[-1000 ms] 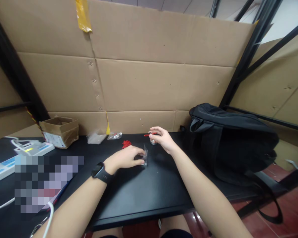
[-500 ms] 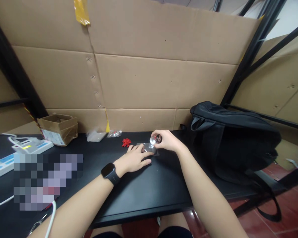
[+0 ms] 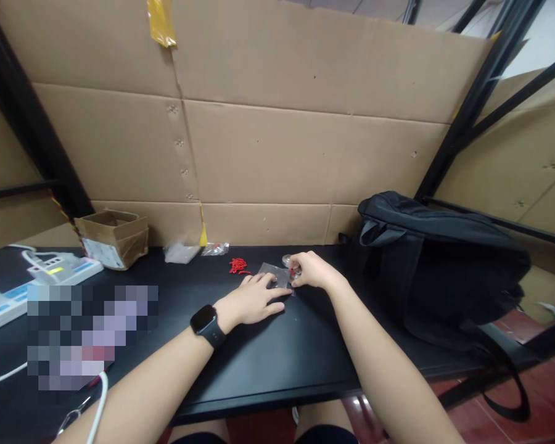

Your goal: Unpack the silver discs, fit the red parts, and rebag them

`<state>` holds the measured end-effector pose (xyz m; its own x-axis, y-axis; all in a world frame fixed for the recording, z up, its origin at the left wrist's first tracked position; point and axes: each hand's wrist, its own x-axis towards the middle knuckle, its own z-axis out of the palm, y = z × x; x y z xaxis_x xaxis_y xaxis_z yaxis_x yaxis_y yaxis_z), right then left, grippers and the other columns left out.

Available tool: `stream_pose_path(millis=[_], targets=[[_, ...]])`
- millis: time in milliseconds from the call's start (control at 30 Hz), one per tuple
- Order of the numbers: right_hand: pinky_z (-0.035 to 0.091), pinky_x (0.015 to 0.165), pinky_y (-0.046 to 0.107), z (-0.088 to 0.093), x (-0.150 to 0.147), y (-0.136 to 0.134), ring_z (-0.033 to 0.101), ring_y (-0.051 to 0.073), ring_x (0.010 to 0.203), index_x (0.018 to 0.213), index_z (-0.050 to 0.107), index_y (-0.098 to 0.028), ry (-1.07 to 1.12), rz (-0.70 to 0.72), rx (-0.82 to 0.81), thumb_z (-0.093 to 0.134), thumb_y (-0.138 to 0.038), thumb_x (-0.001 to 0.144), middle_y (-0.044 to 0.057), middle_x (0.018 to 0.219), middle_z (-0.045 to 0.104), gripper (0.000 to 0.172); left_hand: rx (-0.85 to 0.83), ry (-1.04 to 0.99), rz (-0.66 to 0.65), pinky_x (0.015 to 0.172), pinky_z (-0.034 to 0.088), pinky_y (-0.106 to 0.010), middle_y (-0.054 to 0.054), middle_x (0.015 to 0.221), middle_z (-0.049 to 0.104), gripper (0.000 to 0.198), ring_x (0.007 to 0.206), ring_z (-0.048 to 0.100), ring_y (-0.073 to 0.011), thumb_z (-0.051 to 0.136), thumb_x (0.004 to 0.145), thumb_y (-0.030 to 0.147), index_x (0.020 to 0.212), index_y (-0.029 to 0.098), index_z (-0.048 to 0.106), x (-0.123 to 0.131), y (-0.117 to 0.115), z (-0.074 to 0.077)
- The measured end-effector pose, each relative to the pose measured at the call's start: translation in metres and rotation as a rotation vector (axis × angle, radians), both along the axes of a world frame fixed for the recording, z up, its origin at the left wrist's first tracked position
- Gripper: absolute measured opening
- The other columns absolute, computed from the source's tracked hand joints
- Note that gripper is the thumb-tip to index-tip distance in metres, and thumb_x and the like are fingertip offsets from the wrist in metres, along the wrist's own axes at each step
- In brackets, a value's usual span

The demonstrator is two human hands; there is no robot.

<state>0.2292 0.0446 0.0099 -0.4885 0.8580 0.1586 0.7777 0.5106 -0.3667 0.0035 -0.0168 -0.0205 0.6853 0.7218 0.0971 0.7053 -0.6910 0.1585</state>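
My left hand (image 3: 254, 298) lies palm down with its fingers spread, pressing on a small clear plastic bag (image 3: 267, 269) on the black table. Just right of it, my right hand (image 3: 309, 270) is closed in a pinch at the bag's right edge. A bit of red shows by its fingertips, but what they grip is too small to make out. Behind those fingers rests a shiny round object (image 3: 286, 260), partly covered by the hand. A small heap of red cord-like pieces (image 3: 238, 266) sits beyond my left fingertips.
A black backpack (image 3: 462, 265) fills the right side. Along the back stand an open cardboard box (image 3: 113, 240), a whitish plastic bag (image 3: 181, 253) and a small clear packet (image 3: 215, 249). A white power strip (image 3: 86, 269) with cables lies left, near a blurred-out patch.
The shiny round object, earlier in my right fingers, now rests behind them. My right hand has dropped slightly towards the bag's edge. My left hand still presses the bag.
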Motion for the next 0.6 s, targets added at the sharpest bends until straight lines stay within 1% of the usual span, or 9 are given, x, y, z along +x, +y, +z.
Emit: stream_pose_path(millis=[167, 233, 333, 433, 600], targets=[[0.04, 0.059, 0.023, -0.006, -0.006, 0.003, 0.063, 0.016, 0.064, 0.07, 0.069, -0.019, 0.044, -0.013, 0.002, 0.089, -0.028, 0.052, -0.002, 0.068, 0.069, 0.028, -0.042, -0.002, 0.023, 0.107, 0.034, -0.058, -0.007, 0.148, 0.042, 0.049, 0.138, 0.036, -0.0348, 0.036, 0.096, 0.062, 0.142, 0.049, 0.045, -0.001, 0.001, -0.001], [0.042, 0.059, 0.024, -0.006, -0.004, 0.004, 0.064, 0.017, 0.065, 0.07, 0.071, -0.019, 0.049, -0.036, -0.021, 0.089, -0.028, 0.051, -0.001, 0.066, 0.069, 0.027, -0.056, -0.013, 0.026, 0.109, 0.031, -0.059, -0.006, 0.15, 0.04, 0.049, 0.14, 0.034, -0.0352, 0.037, 0.095, 0.063, 0.142, 0.05, 0.046, -0.001, 0.001, -0.002], [0.045, 0.06, 0.024, -0.004, 0.005, 0.007, 0.065, 0.017, 0.064, 0.074, 0.076, -0.019, 0.046, -0.031, -0.097, 0.086, -0.02, 0.053, -0.001, 0.065, 0.07, 0.024, -0.076, -0.023, 0.034, 0.111, 0.027, -0.062, -0.004, 0.154, 0.037, 0.05, 0.142, 0.03, -0.0364, 0.038, 0.095, 0.064, 0.142, 0.05, 0.046, -0.002, 0.002, -0.003], [0.048, 0.063, 0.024, -0.002, 0.011, 0.009, 0.067, 0.018, 0.066, 0.077, 0.078, -0.02, 0.068, 0.019, -0.161, 0.078, -0.01, 0.058, -0.001, 0.067, 0.072, 0.021, -0.1, -0.021, 0.022, 0.111, 0.023, -0.065, -0.003, 0.16, 0.03, 0.052, 0.146, 0.024, -0.0377, 0.037, 0.095, 0.065, 0.144, 0.049, 0.043, -0.002, 0.003, -0.004], [0.049, 0.065, 0.024, -0.005, 0.004, 0.009, 0.07, 0.018, 0.069, 0.073, 0.074, -0.018, 0.168, 0.078, -0.19, 0.078, -0.01, 0.059, 0.0, 0.068, 0.073, 0.017, -0.148, -0.015, 0.015, 0.111, 0.02, -0.07, 0.0, 0.164, 0.022, 0.054, 0.149, 0.015, -0.0413, 0.036, 0.094, 0.067, 0.145, 0.05, 0.04, -0.004, 0.005, -0.004]])
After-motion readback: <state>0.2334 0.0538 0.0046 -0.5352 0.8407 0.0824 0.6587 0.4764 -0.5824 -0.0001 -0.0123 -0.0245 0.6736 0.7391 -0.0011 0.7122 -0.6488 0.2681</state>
